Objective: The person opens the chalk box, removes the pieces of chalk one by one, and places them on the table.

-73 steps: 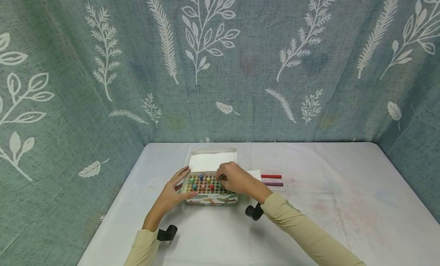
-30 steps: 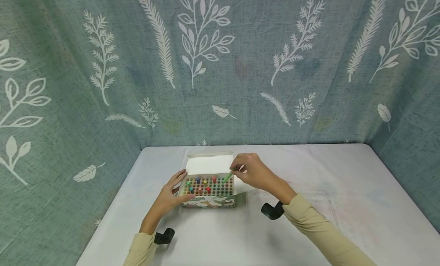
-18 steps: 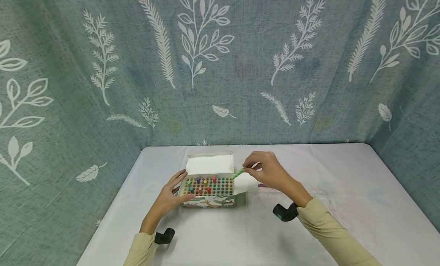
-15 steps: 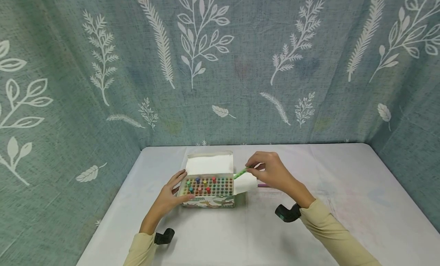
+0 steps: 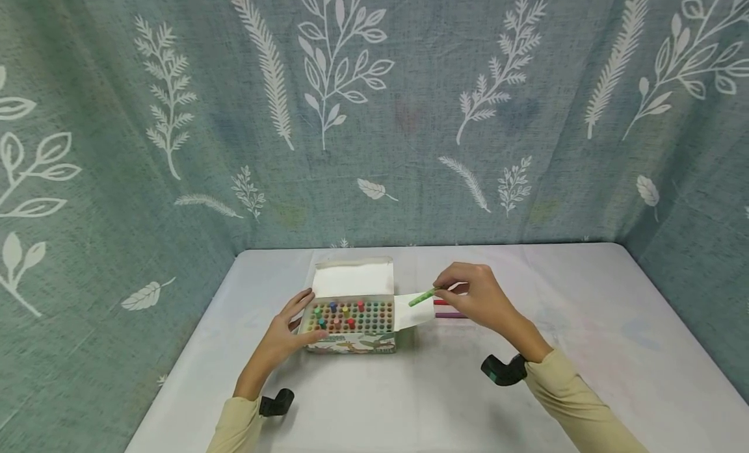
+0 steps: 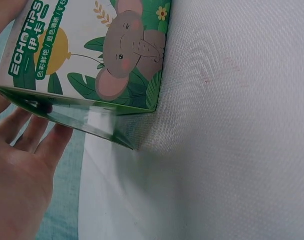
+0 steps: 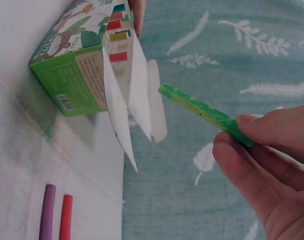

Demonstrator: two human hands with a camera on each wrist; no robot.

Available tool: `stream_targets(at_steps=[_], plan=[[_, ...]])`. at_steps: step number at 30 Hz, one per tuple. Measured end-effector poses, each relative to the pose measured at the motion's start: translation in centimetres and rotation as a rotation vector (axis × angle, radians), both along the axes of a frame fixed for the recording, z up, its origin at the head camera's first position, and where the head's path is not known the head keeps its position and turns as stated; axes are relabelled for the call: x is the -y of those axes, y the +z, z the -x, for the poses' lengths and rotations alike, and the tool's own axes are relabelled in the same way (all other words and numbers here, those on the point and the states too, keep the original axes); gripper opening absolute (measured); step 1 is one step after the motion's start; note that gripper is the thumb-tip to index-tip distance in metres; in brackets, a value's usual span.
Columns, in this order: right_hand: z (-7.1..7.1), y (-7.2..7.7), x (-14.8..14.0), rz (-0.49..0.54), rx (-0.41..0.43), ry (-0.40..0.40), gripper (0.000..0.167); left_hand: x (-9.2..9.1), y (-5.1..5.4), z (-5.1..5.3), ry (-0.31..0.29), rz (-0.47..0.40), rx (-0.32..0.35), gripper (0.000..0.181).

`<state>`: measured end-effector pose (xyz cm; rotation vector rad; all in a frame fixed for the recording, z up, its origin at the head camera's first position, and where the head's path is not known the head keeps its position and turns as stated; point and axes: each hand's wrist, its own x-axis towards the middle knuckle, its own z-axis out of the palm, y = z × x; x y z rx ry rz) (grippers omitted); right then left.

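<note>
My right hand (image 5: 482,300) pinches a green chalk stick (image 7: 199,110) between thumb and fingers, in the air right of the box. In the right wrist view the stick is tilted, mottled green, its far end free. My left hand (image 5: 279,336) grips the left end of the printed cardboard box (image 5: 354,344), thumb at the front and fingers round the side. The box stands with its lid raised and a tray of round holes (image 5: 374,316) showing. Several coloured chalk sticks poke out of the left and middle holes.
A red chalk stick (image 7: 66,215) and a purple chalk stick (image 7: 47,212) lie on the white table right of the box. The box's white side flap (image 5: 414,312) sticks out that way. A leaf-patterned curtain (image 5: 374,128) hangs behind the table.
The right hand has drawn the green chalk stick up out of the tray and moved right with it. A red chalk stick now shows in the back row. The left hand stays on the box.
</note>
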<state>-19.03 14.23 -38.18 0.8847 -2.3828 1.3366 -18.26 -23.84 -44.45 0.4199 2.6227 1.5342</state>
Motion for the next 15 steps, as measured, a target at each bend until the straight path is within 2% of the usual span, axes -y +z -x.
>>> stream_targets(at_steps=[8,15], plan=[[-0.3,-0.6,-0.9,0.044,0.030,-0.033,0.011,1.0,-2.6,1.2,0.012,0.002,-0.019,0.084],[-0.5,-1.1,-1.9,0.051,0.043,-0.064,0.012,1.3,-2.9,1.3,0.010,-0.014,-0.023,0.084]])
